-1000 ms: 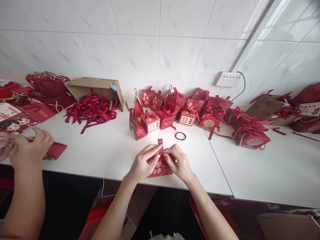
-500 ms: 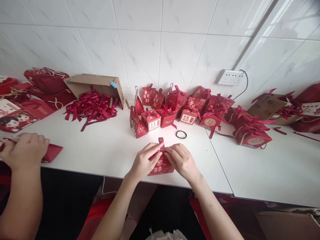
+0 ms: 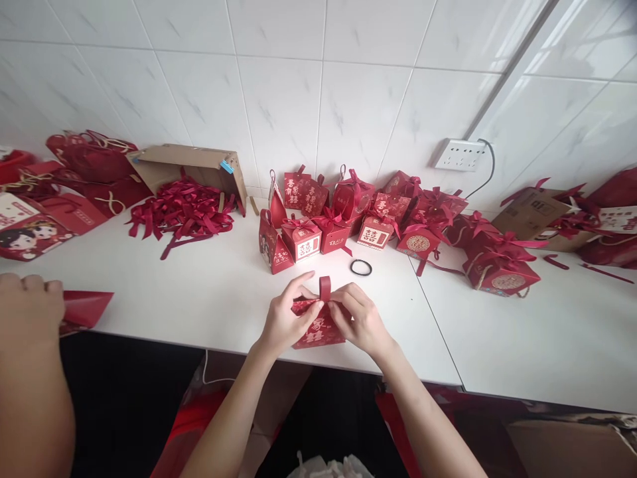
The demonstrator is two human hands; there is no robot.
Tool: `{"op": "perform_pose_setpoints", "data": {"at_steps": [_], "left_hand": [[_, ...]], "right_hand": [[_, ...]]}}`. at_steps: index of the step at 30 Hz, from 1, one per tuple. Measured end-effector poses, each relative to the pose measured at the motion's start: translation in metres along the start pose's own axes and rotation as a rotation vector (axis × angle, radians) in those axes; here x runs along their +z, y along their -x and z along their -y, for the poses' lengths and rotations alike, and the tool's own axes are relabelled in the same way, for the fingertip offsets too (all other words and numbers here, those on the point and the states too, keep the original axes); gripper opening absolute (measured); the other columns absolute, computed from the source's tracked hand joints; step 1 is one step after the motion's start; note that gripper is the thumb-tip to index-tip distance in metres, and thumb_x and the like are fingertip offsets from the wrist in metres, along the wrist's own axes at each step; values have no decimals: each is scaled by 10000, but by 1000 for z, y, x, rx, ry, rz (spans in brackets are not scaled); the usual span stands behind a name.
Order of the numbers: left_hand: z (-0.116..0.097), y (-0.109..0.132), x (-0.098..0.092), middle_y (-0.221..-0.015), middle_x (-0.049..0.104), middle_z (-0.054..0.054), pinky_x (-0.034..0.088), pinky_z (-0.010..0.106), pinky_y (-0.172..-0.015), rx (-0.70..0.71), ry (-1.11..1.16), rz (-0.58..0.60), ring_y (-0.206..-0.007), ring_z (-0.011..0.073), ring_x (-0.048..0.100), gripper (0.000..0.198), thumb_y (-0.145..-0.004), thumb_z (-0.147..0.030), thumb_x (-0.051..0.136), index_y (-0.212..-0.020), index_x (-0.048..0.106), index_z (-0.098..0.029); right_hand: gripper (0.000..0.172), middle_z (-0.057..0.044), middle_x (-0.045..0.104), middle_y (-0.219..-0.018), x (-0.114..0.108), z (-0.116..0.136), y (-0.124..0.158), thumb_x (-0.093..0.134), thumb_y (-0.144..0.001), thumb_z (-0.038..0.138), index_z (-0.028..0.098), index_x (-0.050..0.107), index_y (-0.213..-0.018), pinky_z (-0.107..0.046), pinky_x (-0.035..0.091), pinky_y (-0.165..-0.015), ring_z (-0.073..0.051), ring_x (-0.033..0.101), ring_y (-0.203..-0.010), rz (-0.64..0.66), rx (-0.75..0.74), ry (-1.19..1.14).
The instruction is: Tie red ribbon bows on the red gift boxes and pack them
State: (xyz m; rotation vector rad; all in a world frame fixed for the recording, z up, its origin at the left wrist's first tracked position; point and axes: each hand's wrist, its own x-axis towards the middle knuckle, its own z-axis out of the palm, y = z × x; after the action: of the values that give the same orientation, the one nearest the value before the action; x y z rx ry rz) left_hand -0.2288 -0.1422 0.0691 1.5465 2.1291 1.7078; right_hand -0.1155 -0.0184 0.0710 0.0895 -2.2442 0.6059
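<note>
A small red gift box point(image 3: 321, 333) with white characters stands at the table's front edge between my hands. From its top rises a looped dark-red ribbon point(image 3: 325, 288). My left hand point(image 3: 289, 311) has its thumb on the box top by the ribbon's base, with the index finger lifted away. On the other side, my right hand point(image 3: 359, 317) pinches the top at the foot of the ribbon loop. My fingers partly cover the upper edge of the box.
Red gift boxes point(image 3: 336, 236) with bows are grouped behind, and a black elastic ring point(image 3: 361, 267) lies before them. A ribbon pile point(image 3: 184, 209) spills from a cardboard box point(image 3: 186, 158). At left, another person's hand point(image 3: 32, 302) is by a red folded piece point(image 3: 88, 309).
My left index finger has lifted off the ribbon, so the loop shows more fully. The other person's hand and the red piece have shifted left.
</note>
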Motion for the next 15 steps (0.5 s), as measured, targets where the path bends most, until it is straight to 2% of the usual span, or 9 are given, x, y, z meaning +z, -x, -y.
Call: {"op": "perform_pose_setpoints", "data": {"at_steps": [3,7,15], "left_hand": [[2,4,5,-711,655,-22,532,227,-731,-103,79,-60,-701,117,642,380,-758,-212,632,-1118,515,-185],[7,8,11,-747,681,3,543,240,-728,-95,92,-114,-712,128,658,240,-758,-250,632,-977,561,-183],[10,3,9,-739,672,10,539,211,-659,-89,60,-90,-687,128,650,101,-753,-266,616,-792,583,-179]], "right_hand": [[79,-47,545,-765,-2,2,0,469,-894,150,197,531,-913,-310,453,-608,-173,497,-702,17,34,-16],[100,-46,550,-776,-2,4,1,455,-906,144,197,539,-915,-311,446,-634,-176,502,-729,21,95,-60],[120,-37,522,-752,0,0,-2,436,-907,144,192,531,-850,-308,432,-641,-168,487,-700,39,139,-144]]}}
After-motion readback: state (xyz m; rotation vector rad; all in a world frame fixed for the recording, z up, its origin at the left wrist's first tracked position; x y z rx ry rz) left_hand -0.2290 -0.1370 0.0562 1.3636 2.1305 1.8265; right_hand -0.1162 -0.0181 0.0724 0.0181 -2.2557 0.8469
